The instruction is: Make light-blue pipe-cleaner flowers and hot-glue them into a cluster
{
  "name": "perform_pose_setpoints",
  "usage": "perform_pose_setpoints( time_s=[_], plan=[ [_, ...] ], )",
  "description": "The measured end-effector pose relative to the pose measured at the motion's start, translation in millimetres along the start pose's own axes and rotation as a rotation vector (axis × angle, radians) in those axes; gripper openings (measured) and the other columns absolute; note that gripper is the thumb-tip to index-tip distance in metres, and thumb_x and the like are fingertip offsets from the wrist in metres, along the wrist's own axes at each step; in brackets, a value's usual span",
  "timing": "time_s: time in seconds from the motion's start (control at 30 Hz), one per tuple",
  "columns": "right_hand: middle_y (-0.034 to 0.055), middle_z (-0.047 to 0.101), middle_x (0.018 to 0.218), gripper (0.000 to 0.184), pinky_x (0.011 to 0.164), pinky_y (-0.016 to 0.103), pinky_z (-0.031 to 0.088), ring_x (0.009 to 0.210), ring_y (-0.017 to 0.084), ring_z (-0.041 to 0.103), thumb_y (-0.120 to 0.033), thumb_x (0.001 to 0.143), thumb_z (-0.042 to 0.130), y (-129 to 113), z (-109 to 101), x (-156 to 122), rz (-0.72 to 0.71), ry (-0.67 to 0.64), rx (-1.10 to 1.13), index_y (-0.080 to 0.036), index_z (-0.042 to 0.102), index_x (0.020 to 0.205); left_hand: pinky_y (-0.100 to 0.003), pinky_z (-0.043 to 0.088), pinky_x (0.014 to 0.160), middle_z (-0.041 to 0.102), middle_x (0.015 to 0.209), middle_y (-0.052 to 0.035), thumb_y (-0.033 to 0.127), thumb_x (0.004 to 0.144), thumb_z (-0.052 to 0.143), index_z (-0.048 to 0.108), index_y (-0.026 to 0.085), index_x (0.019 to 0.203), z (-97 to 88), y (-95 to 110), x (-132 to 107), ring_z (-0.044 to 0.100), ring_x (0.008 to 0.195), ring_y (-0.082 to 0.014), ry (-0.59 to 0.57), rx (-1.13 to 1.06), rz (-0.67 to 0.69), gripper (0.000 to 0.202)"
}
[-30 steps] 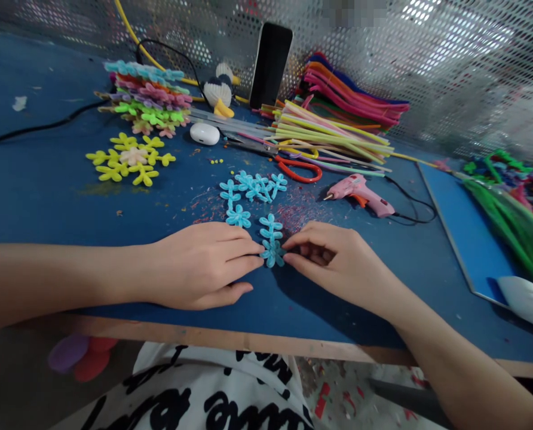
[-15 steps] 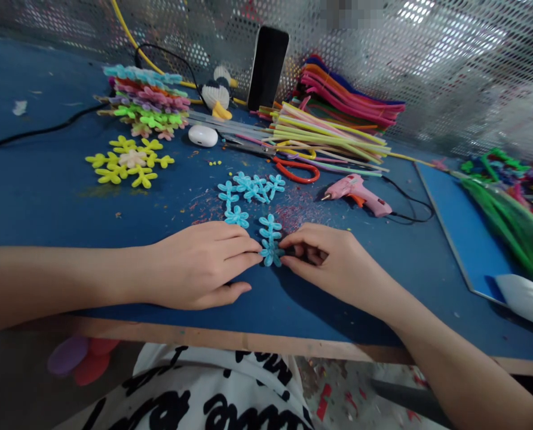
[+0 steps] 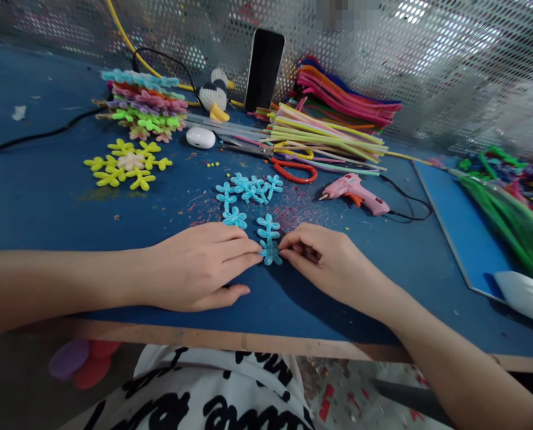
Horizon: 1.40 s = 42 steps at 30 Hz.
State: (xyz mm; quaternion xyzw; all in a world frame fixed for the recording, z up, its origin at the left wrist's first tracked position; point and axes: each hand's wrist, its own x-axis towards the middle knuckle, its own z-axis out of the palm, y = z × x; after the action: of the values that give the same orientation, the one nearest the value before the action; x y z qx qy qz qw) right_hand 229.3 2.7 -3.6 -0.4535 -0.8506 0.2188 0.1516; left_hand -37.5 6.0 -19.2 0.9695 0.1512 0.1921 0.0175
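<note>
A light-blue pipe-cleaner piece (image 3: 269, 230), with looped petals up a stem and a flower at its near end, lies flat on the blue table. My left hand (image 3: 204, 266) rests palm down, its fingers stretched out and their tips touching the flower's left petals. From the other side, my right hand (image 3: 327, 257) pinches a right petal of the flower between thumb and index finger. Just beyond my left fingers lies a second light-blue flower (image 3: 235, 218), joined to a petalled stem. More light-blue pieces (image 3: 251, 188) sit behind it.
A pink glue gun (image 3: 356, 194) lies to the right, near red-handled scissors (image 3: 294, 172). Bundled pipe cleaners (image 3: 329, 134), a phone (image 3: 265, 70) and a white case (image 3: 201, 138) stand farther back. At left are a yellow snowflake (image 3: 129, 162) and a stack of coloured ones (image 3: 145, 104).
My right thumb and index finger have closed in on the flower's right petal. The left hand stays at the flower, and the view has shifted slightly.
</note>
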Motion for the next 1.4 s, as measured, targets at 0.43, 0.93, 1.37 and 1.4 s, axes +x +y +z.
perform_pose_setpoints(
  time_s=[0.43,0.93,1.37,1.4],
  plan=[
    [0.0014,0.064,0.08,0.008,0.065,0.026,0.043,0.069,0.013,0.057,-0.022,0.094,0.063,0.9,-1.8,0.0,0.026,-0.007,0.002,-0.021,0.07,0.097,-0.043,0.051,0.099,0.068,0.13,-0.0172,0.034,0.099,0.054,0.061,0.007,0.133,0.5,0.5,0.4,0.063,0.114,-0.0303,-0.026,0.002,-0.021,0.044],
    [0.002,0.069,0.082,0.012,0.062,0.026,0.044,0.068,0.014,0.058,-0.026,0.093,0.059,1.0,-0.8,1.4,0.191,0.001,0.137,-0.021,0.07,0.092,-0.043,0.051,0.1,0.064,0.135,-0.019,0.034,0.098,0.055,0.055,0.006,0.138,2.3,-0.5,-1.1,0.063,0.117,-0.0306,-0.011,0.013,-0.023,0.048],
    [-0.0003,0.064,0.075,0.012,0.057,0.025,0.042,0.061,0.011,0.053,-0.027,0.09,0.066,2.2,-2.1,1.7,0.193,0.017,0.094,-0.022,0.074,0.097,-0.045,0.051,0.095,0.062,0.141,-0.017,0.038,0.101,0.049,0.056,0.004,0.138,1.7,0.9,-0.9,0.061,0.116,-0.0317,-0.064,0.05,-0.025,0.051],
    [-0.0005,0.064,0.074,0.011,0.058,0.025,0.042,0.06,0.011,0.053,-0.027,0.089,0.066,2.0,-1.9,1.7,0.19,0.017,0.083,-0.022,0.074,0.096,-0.045,0.051,0.095,0.062,0.14,-0.0167,0.038,0.101,0.049,0.057,0.004,0.137,1.5,1.1,-0.7,0.061,0.116,-0.0317,-0.068,0.055,-0.027,0.051]
  ],
)
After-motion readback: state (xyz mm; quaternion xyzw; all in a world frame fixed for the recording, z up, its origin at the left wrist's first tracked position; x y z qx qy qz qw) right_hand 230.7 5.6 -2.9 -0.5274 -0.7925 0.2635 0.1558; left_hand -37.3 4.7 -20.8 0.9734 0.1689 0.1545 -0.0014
